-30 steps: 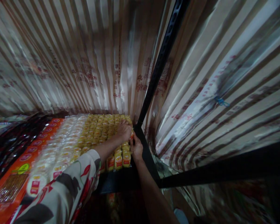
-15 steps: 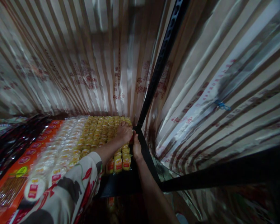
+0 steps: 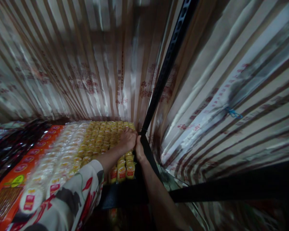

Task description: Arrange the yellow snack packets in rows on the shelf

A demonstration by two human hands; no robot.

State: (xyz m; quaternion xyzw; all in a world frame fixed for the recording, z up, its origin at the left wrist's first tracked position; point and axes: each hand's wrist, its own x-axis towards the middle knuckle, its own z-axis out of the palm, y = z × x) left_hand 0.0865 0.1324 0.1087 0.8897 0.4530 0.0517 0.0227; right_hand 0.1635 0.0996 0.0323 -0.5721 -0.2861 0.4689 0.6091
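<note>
At the far right corner of a black shelf [image 3: 121, 194], a person's two hands work close together over rows of small yellow packs [image 3: 96, 141]. The packs are wrapped in clear film and run from near to far along the shelf's right part, with red labels showing on their near ends. The left hand [image 3: 128, 138] reaches across them from the left, its back toward the viewer and its fingers bent over the far end of the rightmost rows. The right hand [image 3: 140, 150] comes up along the right edge of the packs, its thumb pointing to the far side and its tip just beside the left hand. Fingers hide what lies between the hands, so it cannot be told whether either grip is clamped on a pack. A loose sleeve [image 3: 72, 195] with a grey and red pattern on white covers the left arm; the right forearm is bare. Left of the yellow packs lie round white packs [image 3: 56, 157], then an orange strip [image 3: 32, 152] with a row of pink emblems, then shiny dark packs [image 3: 11, 157]. Pleated, printed sheeting [image 3: 108, 77] hangs along the far side and the right. A black post [image 3: 167, 64] stands at the corner, and a blue tie [image 3: 234, 113] gathers the right-hand sheeting.
</note>
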